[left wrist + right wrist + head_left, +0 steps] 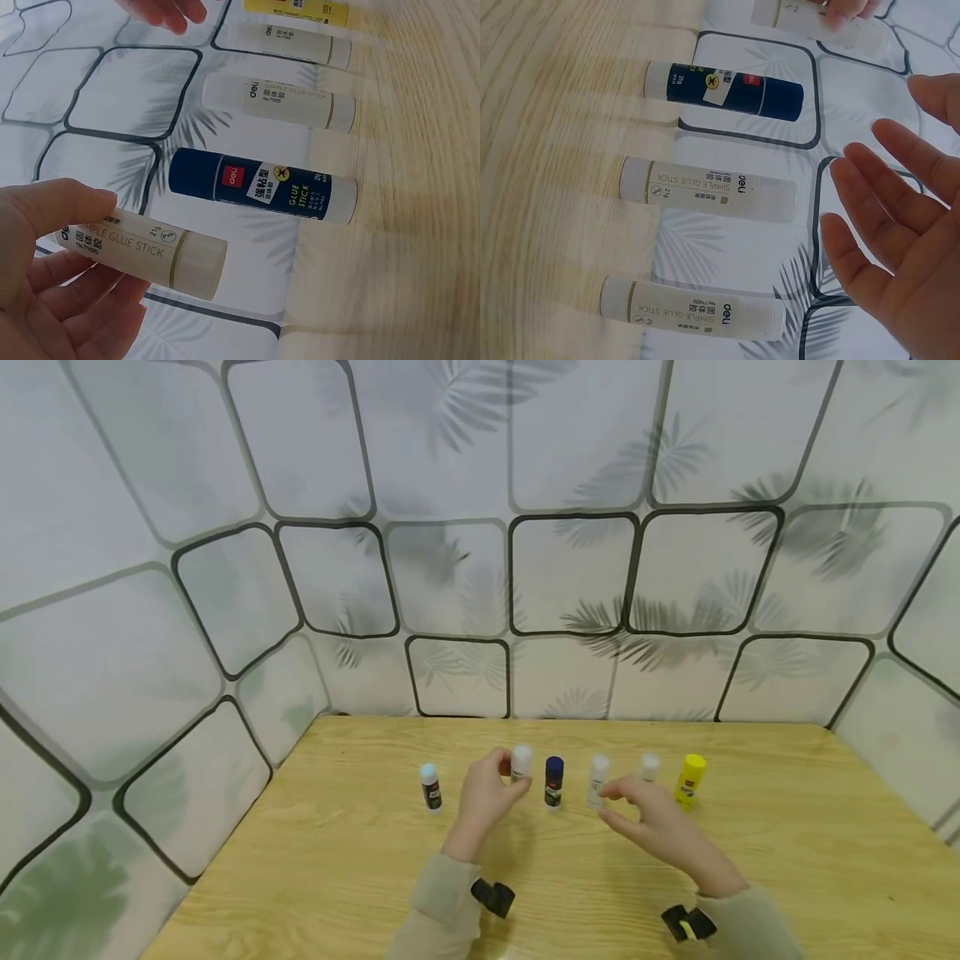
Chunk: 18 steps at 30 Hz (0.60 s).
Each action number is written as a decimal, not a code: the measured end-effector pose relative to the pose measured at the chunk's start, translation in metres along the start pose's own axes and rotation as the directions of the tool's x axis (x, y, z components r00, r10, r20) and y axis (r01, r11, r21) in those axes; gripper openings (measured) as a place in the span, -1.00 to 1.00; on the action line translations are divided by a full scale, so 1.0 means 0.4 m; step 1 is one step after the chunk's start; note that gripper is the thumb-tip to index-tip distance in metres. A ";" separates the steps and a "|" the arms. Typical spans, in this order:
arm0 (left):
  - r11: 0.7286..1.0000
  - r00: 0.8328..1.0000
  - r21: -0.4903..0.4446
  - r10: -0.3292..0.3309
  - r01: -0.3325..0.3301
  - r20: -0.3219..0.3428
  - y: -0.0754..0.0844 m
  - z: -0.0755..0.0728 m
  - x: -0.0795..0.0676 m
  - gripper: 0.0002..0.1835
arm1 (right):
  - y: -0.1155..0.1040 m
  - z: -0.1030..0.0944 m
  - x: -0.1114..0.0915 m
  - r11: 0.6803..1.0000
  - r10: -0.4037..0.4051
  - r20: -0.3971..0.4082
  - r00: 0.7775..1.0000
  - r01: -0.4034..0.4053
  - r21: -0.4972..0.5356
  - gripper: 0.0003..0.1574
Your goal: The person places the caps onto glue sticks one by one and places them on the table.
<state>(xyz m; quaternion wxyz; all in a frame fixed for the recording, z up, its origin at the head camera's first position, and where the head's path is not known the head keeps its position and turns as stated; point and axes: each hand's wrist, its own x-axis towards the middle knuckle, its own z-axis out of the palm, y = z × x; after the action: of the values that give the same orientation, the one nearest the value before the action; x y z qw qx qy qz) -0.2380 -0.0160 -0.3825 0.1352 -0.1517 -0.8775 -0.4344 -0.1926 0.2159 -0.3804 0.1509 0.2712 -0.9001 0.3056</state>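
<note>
My left hand (480, 797) pinches a white glue stick (161, 251) between thumb and fingers. It is upright, and in the left wrist view its base is higher than those of the standing sticks. Just right of it stands a navy glue stick (553, 783). My right hand (660, 831) is beside a second white glue stick (597, 777), its thumb and fingers spread apart. The right wrist view shows this hand (900, 232) holding nothing. A third white glue stick (694, 309) stands partly behind the right hand in the head view.
A yellow glue stick (692, 777) stands at the right end of the row. At the left end is a dark glue stick with a light blue cap (431, 789). All are on a wood-grain table (322, 868), with a patterned backdrop (457, 577) behind it.
</note>
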 end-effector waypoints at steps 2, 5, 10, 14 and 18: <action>1.000 1.000 0.008 -0.019 0.019 -0.015 -0.006 0.006 0.004 -0.77 | 0.002 0.004 0.001 1.000 -0.007 0.002 1.000 0.007 -0.001 -0.74; 0.998 0.998 0.034 -0.044 0.045 -0.034 -0.017 0.017 0.009 -0.77 | 0.004 0.008 0.003 1.000 -0.014 0.009 1.000 0.014 0.008 -0.75; 0.993 0.997 0.094 -0.065 0.069 -0.052 -0.035 0.036 0.016 -0.76 | 0.005 0.009 0.004 1.000 -0.008 0.024 1.000 0.008 0.013 -0.76; 0.989 0.995 0.119 -0.087 0.093 -0.056 -0.044 0.045 0.020 -0.75 | 0.004 0.006 0.003 1.000 -0.003 0.033 0.999 0.002 0.019 -0.78; 0.986 0.993 0.125 -0.107 0.113 -0.049 -0.049 0.050 0.022 -0.75 | 0.002 0.003 0.002 1.000 0.000 0.036 0.999 0.000 0.017 -0.79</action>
<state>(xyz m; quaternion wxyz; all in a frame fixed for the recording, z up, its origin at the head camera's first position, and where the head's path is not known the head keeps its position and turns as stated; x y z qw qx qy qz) -0.2556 -0.0099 -0.4050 0.1389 -0.0849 -0.9074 -0.3874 -0.1939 0.2153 -0.3816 0.1322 0.2780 -0.9001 0.3084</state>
